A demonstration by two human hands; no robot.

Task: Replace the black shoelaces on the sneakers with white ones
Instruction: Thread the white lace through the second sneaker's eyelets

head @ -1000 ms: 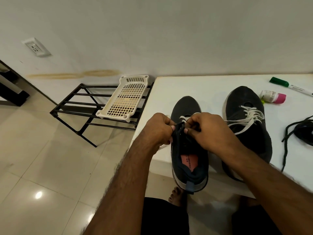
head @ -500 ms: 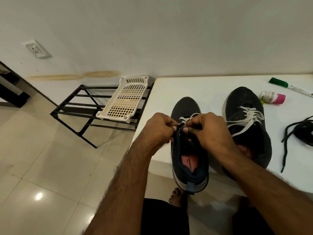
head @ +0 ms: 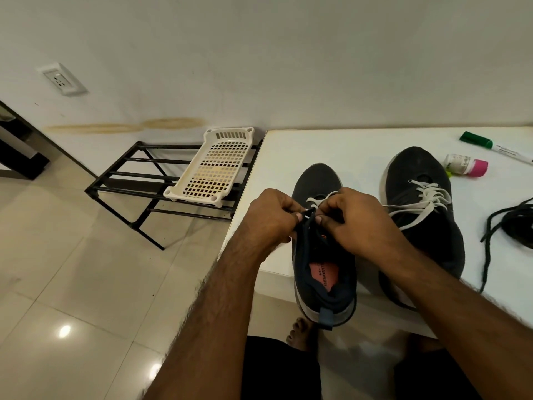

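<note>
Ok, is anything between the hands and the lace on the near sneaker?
Nothing visible. The left hand and right hand already pinch the white lace over the near sneaker; the other sneaker sits apart, to its right.

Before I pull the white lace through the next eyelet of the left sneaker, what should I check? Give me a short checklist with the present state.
1. Left sneaker steady on table: not ok, heel overhangs the edge.
2. White lace held: ok, left hand and right hand pinch at it.
3. Lace tip in eyelet: cannot tell, fingers hide it.
4. Right sneaker laced white: ok.
5. Black lace out of the way: ok.
</note>
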